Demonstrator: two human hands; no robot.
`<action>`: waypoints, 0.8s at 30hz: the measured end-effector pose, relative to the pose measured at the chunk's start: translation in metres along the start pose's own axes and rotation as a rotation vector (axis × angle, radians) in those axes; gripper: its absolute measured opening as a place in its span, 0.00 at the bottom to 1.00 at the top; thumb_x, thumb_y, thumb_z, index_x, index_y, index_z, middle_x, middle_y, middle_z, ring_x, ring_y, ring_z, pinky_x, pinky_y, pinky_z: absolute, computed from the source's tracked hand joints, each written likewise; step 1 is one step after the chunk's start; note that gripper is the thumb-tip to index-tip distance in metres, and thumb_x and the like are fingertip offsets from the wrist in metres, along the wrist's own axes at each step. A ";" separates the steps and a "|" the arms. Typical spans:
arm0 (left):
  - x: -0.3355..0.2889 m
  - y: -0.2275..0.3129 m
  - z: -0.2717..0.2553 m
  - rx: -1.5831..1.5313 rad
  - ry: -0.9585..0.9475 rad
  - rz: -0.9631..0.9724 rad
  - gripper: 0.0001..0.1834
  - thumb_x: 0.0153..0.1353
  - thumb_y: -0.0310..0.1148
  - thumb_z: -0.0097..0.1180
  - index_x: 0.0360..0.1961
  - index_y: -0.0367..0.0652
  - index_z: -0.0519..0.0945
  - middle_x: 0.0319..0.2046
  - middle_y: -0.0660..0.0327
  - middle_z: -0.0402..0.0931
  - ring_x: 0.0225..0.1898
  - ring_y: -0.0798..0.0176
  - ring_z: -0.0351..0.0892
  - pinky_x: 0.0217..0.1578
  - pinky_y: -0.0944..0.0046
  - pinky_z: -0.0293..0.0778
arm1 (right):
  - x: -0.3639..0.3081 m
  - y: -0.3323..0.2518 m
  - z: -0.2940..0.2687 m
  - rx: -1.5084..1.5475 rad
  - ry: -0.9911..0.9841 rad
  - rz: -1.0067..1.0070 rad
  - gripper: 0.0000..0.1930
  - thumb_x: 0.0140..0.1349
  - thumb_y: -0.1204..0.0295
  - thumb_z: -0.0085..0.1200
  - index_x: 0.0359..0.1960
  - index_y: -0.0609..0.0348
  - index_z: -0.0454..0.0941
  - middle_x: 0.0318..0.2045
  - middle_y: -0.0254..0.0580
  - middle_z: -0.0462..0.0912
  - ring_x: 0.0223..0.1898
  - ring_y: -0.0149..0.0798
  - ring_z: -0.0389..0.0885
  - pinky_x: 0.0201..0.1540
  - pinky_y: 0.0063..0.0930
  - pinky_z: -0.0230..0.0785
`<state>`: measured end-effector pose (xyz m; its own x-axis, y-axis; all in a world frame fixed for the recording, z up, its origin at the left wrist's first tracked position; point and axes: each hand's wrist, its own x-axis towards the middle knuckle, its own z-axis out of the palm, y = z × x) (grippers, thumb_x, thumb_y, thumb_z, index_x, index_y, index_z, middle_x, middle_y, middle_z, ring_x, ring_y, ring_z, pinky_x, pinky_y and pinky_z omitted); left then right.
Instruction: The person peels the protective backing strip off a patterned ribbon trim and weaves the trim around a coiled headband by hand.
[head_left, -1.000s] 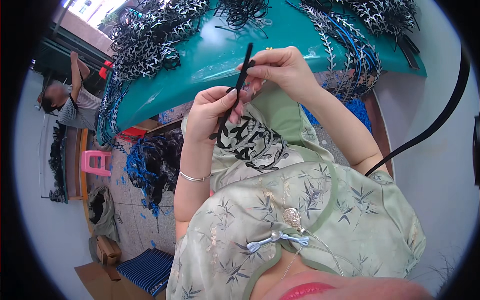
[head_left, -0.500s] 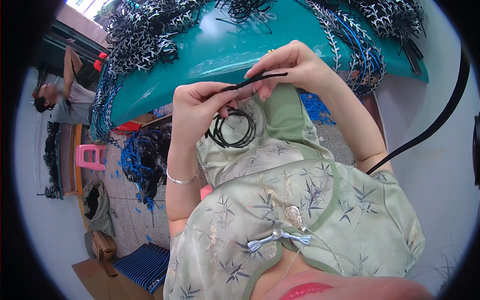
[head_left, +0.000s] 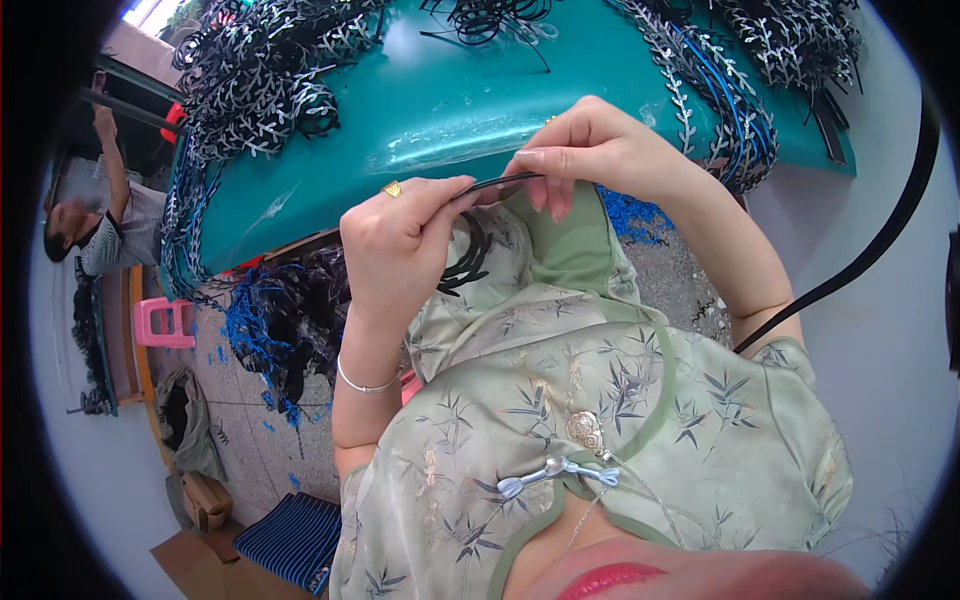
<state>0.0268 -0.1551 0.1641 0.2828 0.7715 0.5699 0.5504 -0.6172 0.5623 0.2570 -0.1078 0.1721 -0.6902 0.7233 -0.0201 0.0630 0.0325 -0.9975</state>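
My left hand (head_left: 398, 232) and my right hand (head_left: 592, 152) meet in front of the green table edge, over my lap. A short run of thin black cord (head_left: 497, 183) is stretched between their fingertips, pinched at each end. Below, close to the left hand's fingers, hangs a loose coil of black cord (head_left: 470, 262), partly hidden behind that hand. The left hand shows its back, with a ring on a finger. Whether the coil joins the stretched piece I cannot tell.
The green-covered table (head_left: 450, 95) carries heaps of black cords with silver leaf trim (head_left: 262, 90) and a blue-black bundle (head_left: 725, 90) at right. At left are a pink stool (head_left: 165, 323), a black plastic bag (head_left: 310, 300) with blue scraps, a cardboard box (head_left: 200, 560) and another person (head_left: 125, 220).
My left hand has turned so its back shows, covering more of the coil. The cord's free end no longer sticks out past my right fingers. The view has shifted slightly.
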 end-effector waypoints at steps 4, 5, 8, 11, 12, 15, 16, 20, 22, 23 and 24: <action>0.008 -0.013 0.001 0.035 0.016 0.045 0.07 0.51 0.18 0.61 0.32 0.37 0.85 0.19 0.62 0.79 0.17 0.74 0.74 0.19 0.73 0.67 | 0.016 0.000 -0.009 -0.036 -0.003 0.020 0.15 0.66 0.67 0.50 0.38 0.71 0.80 0.23 0.43 0.82 0.21 0.30 0.80 0.25 0.21 0.73; 0.009 -0.016 0.002 0.019 0.008 0.028 0.07 0.51 0.18 0.61 0.32 0.37 0.85 0.19 0.62 0.79 0.17 0.74 0.74 0.19 0.72 0.67 | 0.019 0.001 -0.012 -0.004 0.006 0.047 0.15 0.67 0.66 0.50 0.38 0.70 0.81 0.23 0.42 0.82 0.20 0.30 0.79 0.25 0.21 0.72; 0.015 -0.030 0.002 -0.074 -0.040 -0.056 0.05 0.53 0.18 0.60 0.32 0.35 0.84 0.19 0.62 0.79 0.17 0.74 0.74 0.19 0.74 0.66 | 0.029 0.001 -0.022 0.025 0.032 0.089 0.16 0.67 0.65 0.50 0.37 0.69 0.81 0.22 0.42 0.82 0.19 0.29 0.79 0.24 0.21 0.72; 0.021 -0.039 0.006 -0.471 -0.137 -0.454 0.04 0.55 0.19 0.59 0.31 0.32 0.84 0.19 0.60 0.79 0.17 0.75 0.73 0.18 0.76 0.65 | 0.039 0.003 -0.028 0.038 0.026 0.119 0.16 0.66 0.64 0.50 0.35 0.68 0.81 0.21 0.43 0.81 0.19 0.30 0.79 0.23 0.22 0.72; 0.024 -0.043 0.006 -0.470 -0.141 -0.452 0.04 0.55 0.19 0.59 0.31 0.32 0.84 0.19 0.60 0.79 0.17 0.75 0.73 0.18 0.76 0.65 | 0.043 0.004 -0.030 0.054 0.003 0.133 0.16 0.66 0.64 0.50 0.34 0.68 0.81 0.21 0.43 0.81 0.18 0.30 0.79 0.23 0.22 0.72; 0.031 -0.058 0.011 -0.696 -0.247 -0.622 0.04 0.57 0.20 0.58 0.32 0.30 0.84 0.19 0.59 0.79 0.16 0.75 0.72 0.17 0.78 0.65 | 0.052 0.008 -0.037 0.155 -0.015 0.185 0.16 0.66 0.64 0.50 0.33 0.66 0.82 0.20 0.43 0.81 0.18 0.31 0.79 0.22 0.23 0.72; 0.032 -0.060 0.012 -0.697 -0.250 -0.624 0.04 0.57 0.20 0.58 0.32 0.30 0.84 0.19 0.59 0.79 0.16 0.75 0.72 0.17 0.78 0.65 | 0.055 0.010 -0.039 0.158 -0.013 0.188 0.16 0.66 0.64 0.50 0.33 0.66 0.82 0.20 0.43 0.81 0.18 0.31 0.79 0.22 0.23 0.72; 0.035 -0.060 0.018 -0.488 -0.212 -0.437 0.04 0.55 0.19 0.59 0.32 0.32 0.84 0.20 0.60 0.79 0.17 0.75 0.73 0.18 0.76 0.65 | 0.060 0.016 -0.047 0.191 -0.068 0.227 0.16 0.65 0.63 0.52 0.34 0.68 0.82 0.20 0.43 0.81 0.17 0.31 0.78 0.23 0.22 0.72; 0.037 -0.058 0.018 -0.325 -0.206 -0.279 0.05 0.53 0.18 0.59 0.31 0.33 0.84 0.20 0.61 0.79 0.17 0.75 0.73 0.18 0.75 0.65 | 0.061 0.017 -0.048 0.133 -0.084 0.240 0.16 0.65 0.63 0.52 0.33 0.67 0.82 0.21 0.44 0.81 0.18 0.31 0.79 0.24 0.24 0.74; 0.038 -0.056 0.019 -0.214 -0.189 -0.148 0.05 0.52 0.18 0.60 0.31 0.34 0.84 0.20 0.60 0.79 0.18 0.72 0.75 0.19 0.74 0.67 | 0.060 0.016 -0.047 0.107 -0.105 0.241 0.16 0.65 0.64 0.52 0.33 0.68 0.82 0.21 0.43 0.81 0.19 0.30 0.79 0.24 0.23 0.74; 0.039 -0.054 0.019 -0.104 -0.172 -0.017 0.06 0.51 0.18 0.60 0.31 0.35 0.84 0.21 0.60 0.79 0.19 0.70 0.76 0.21 0.72 0.68 | 0.059 0.017 -0.046 0.081 -0.126 0.241 0.15 0.65 0.65 0.52 0.33 0.68 0.82 0.21 0.42 0.81 0.20 0.30 0.79 0.25 0.23 0.74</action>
<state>0.0229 -0.0887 0.1449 0.4088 0.7917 0.4540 0.4746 -0.6093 0.6352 0.2500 -0.0327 0.1575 -0.7469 0.6117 -0.2607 0.1821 -0.1890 -0.9649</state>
